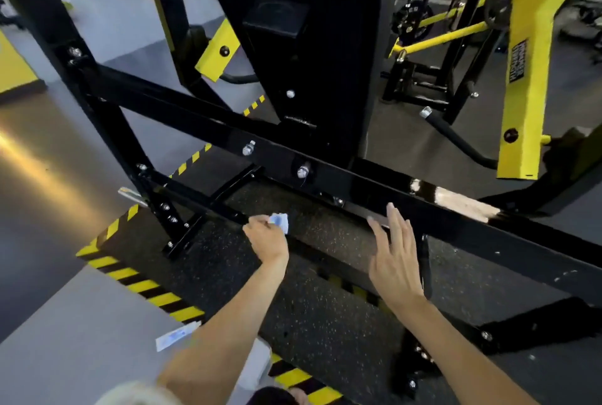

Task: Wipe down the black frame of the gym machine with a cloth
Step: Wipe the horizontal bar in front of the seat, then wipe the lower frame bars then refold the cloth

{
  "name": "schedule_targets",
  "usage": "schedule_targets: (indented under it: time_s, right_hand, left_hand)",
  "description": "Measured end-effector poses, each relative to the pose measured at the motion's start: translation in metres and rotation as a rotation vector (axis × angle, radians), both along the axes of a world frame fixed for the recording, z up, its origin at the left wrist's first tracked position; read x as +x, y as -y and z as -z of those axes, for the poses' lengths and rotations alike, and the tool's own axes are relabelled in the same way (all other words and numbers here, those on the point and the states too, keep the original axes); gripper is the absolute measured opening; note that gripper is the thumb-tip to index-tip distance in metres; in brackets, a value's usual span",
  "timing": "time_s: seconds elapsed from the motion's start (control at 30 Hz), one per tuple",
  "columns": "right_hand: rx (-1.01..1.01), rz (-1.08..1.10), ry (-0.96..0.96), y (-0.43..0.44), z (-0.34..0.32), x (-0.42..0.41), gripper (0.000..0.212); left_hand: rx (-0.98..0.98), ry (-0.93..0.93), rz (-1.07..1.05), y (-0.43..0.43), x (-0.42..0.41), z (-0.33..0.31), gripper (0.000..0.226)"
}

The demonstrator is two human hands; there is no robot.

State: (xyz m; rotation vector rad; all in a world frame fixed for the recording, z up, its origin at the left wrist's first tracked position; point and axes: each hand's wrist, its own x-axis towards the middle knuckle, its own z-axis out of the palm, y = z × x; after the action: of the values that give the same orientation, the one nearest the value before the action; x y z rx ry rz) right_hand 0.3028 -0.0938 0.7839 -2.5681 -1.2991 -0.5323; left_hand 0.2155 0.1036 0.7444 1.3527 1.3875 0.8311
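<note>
At lower left a blurred white-and-blue slip (pixel 174 336) is partly covered by the forearm. A crumpled cloth (pixel 280 222) is pinched in the curled fingers of the left hand (pixel 265 240) at a low bar (pixel 208 200) of the black frame (pixel 35 13); whether it touches cannot be told. The right hand (pixel 395 258) is held flat, fingers straight and slightly spread, at the underside of the diagonal beam (pixel 462 225), which is cut off at the right edge.

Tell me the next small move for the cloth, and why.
Probably press the cloth, pinched in the left hand, onto the lower black bar just beside it and wipe along it. The right hand is open by the upper beam, holding nothing.
</note>
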Motion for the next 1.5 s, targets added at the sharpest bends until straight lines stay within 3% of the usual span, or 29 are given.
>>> schedule_targets:
  time_s: [0.07,0.37,0.57,0.9,1.23,1.5]
  right_hand:
    - [-0.073,-0.061,-0.058,-0.009,0.009,-0.014,0.083]
    - [-0.304,-0.165,-0.471,-0.008,0.063,-0.063,0.070]
    - [-0.451,-0.311,-0.621,-0.012,0.093,-0.110,0.066]
    - [-0.613,-0.125,-0.765,-0.091,0.165,-0.144,0.058]
    - [-0.826,-0.041,-0.847,-0.201,0.303,-0.155,0.056]
    - [-0.959,-0.029,-0.757,-0.279,0.515,-0.063,0.058]
  left_hand:
    - [0.000,-0.149,0.078,0.015,-0.023,0.017,0.021]
    - [0.001,-0.349,0.090,0.051,-0.107,0.066,0.025]
    - [-0.071,-0.326,0.082,0.060,-0.137,0.088,0.023]
    - [-0.193,-0.352,0.158,-0.018,-0.204,0.166,0.019]
    - [-0.211,-0.424,0.351,-0.125,-0.206,0.291,0.026]
    - [-0.133,-0.521,0.571,-0.153,-0.151,0.473,0.040]
